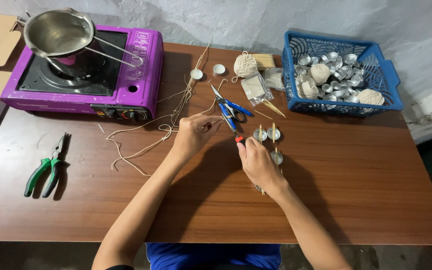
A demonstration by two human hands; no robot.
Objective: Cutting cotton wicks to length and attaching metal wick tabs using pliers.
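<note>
My left hand (pixel 195 134) is pinched on a length of pale cord (pixel 143 131) that trails left across the wooden table (pixel 356 190). My right hand (pixel 256 164) is closed on a small red-tipped object (pixel 238 139), just below the blue-handled scissors (pixel 230 111). Three small metal cups (pixel 260 134) with thin wooden sticks laid across them sit right beside my right hand. One of these cups (pixel 277 158) touches its knuckles. What lies under the palm is hidden.
A purple portable stove (pixel 126 75) with a steel pouring pot (pixel 58 32) stands at the back left. Green-handled pliers (pixel 46 167) lie at the left. A blue basket (pixel 296 75) of metal cups and cord balls is at the back right, with a cord ball (pixel 246 65) and packets nearby.
</note>
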